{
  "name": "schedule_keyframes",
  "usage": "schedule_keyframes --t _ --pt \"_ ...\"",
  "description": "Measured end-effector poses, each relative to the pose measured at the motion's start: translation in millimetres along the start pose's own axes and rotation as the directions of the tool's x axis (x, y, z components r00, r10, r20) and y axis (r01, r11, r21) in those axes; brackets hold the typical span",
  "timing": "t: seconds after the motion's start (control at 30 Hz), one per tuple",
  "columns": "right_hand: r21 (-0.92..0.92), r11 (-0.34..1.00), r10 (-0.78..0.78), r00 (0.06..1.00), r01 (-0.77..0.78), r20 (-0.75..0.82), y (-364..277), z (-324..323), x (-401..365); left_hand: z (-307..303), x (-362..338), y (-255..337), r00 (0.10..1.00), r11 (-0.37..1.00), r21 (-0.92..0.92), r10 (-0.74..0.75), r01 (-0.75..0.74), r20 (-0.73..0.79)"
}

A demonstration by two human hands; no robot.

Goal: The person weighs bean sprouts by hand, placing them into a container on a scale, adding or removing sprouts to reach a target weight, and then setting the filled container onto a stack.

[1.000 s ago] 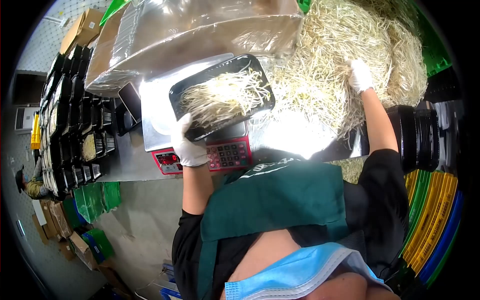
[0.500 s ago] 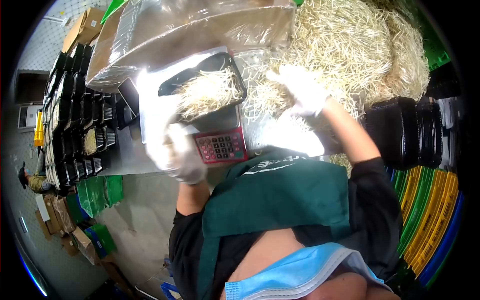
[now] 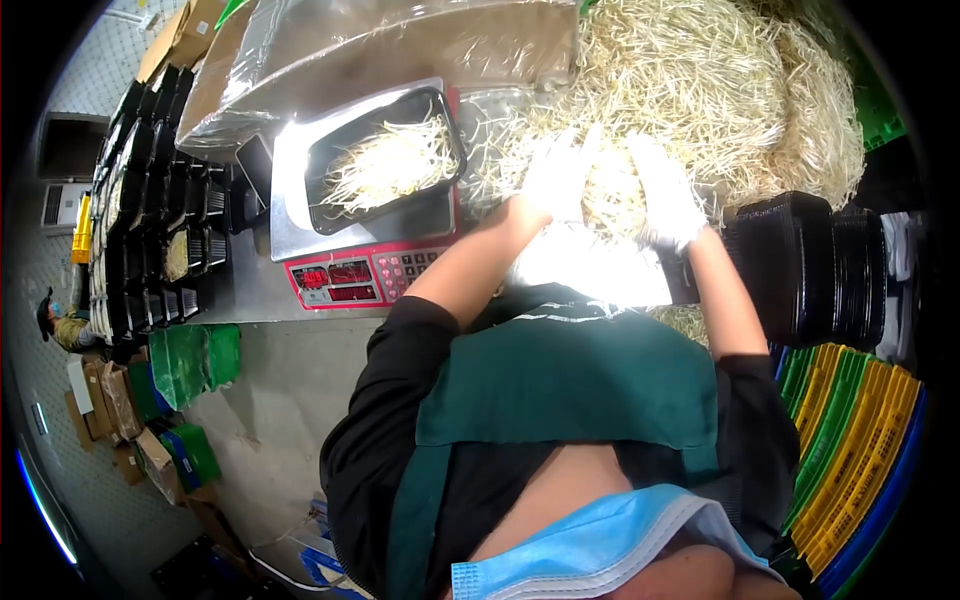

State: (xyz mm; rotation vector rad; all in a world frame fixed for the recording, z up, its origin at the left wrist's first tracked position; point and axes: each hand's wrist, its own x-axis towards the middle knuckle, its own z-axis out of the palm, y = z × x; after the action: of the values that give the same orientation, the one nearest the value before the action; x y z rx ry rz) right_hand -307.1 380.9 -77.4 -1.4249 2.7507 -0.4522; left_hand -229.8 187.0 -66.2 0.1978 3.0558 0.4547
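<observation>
Both my hands wear white gloves and rest at the front edge of a large heap of bean sprouts [image 3: 690,80]. My left hand [image 3: 552,182] has its fingers stretched forward into the sprouts. Opposite it, my right hand [image 3: 667,195] also reaches forward with straight fingers. A loose clump of sprouts [image 3: 613,195] lies between the two palms; glare washes out finger detail. To the left, a black plastic tray [image 3: 330,208] with a mound of sprouts sits on the steel plate of a digital scale [image 3: 290,232], whose red front panel has lit displays.
A plastic-wrapped carton [image 3: 400,65] stands behind the scale. Stacked black trays [image 3: 150,220] fill the left table end; nested black trays [image 3: 790,265] stand at right. Colored crates [image 3: 850,440] are stacked low on the right. Another person [image 3: 68,325] is far left.
My left hand has moved right, from the scale's front over to the sprouts. My right hand has shifted slightly right. The tray sits further left on the scale, and its displays now show.
</observation>
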Motion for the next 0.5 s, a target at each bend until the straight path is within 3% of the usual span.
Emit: schedule_keyframes --t 0.03,0.07,0.1,0.13,0.17,0.2,0.23,0.3,0.33,0.43,0.47,0.5 --pt "0.000 1.000 0.003 1.000 -0.003 -0.011 4 -7 14 -3 10 -2 1.000 1.000 0.009 0.006 -0.006 -0.003" --pt "-0.011 0.991 0.129 0.968 -0.130 0.217 4 -21 28 -3 20 -3 0.996 0.998 -0.024 -0.062 0.064 0.061" --pt "-0.049 0.968 0.244 0.868 -0.247 0.433 4 -30 36 -2 24 -3 0.983 0.989 -0.054 -0.131 0.138 0.127" --pt "-0.089 0.964 0.264 0.910 -0.249 0.321 9 -29 35 3 22 -7 0.983 0.989 -0.050 -0.133 0.140 0.124" --pt "-0.068 0.981 0.193 0.965 -0.184 0.178 21 -29 32 9 16 -13 0.983 0.985 -0.093 -0.152 0.142 -0.103" --pt "0.005 0.988 0.152 0.975 -0.155 0.163 39 -36 28 15 11 -21 0.931 0.982 -0.135 -0.171 0.133 -0.322" --pt "0.079 0.989 0.112 0.982 -0.125 0.149 45 -49 26 14 10 -29 0.932 0.982 -0.133 -0.172 0.136 -0.320" --pt "0.090 0.987 0.118 0.982 -0.132 0.144 50 -32 19 12 12 -53 0.908 0.929 -0.111 -0.370 0.354 -0.199" --pt "0.093 0.986 0.125 0.984 -0.137 0.128 53 -20 18 20 18 -70 0.926 0.924 0.056 -0.375 0.378 -0.051" --pt "0.096 0.984 0.144 0.987 -0.151 0.069 58 1 20 -7 -4 -35 0.868 0.857 0.149 -0.479 0.494 -0.128" --pt "0.134 0.938 0.287 0.934 -0.319 0.213 37 -13 17 35 10 -72 0.899 0.898 0.062 -0.432 0.436 -0.076" --pt "0.034 0.981 0.189 0.981 -0.191 0.053 43 3 11 36 9 -73 0.896 0.895 0.058 -0.437 0.442 -0.080"
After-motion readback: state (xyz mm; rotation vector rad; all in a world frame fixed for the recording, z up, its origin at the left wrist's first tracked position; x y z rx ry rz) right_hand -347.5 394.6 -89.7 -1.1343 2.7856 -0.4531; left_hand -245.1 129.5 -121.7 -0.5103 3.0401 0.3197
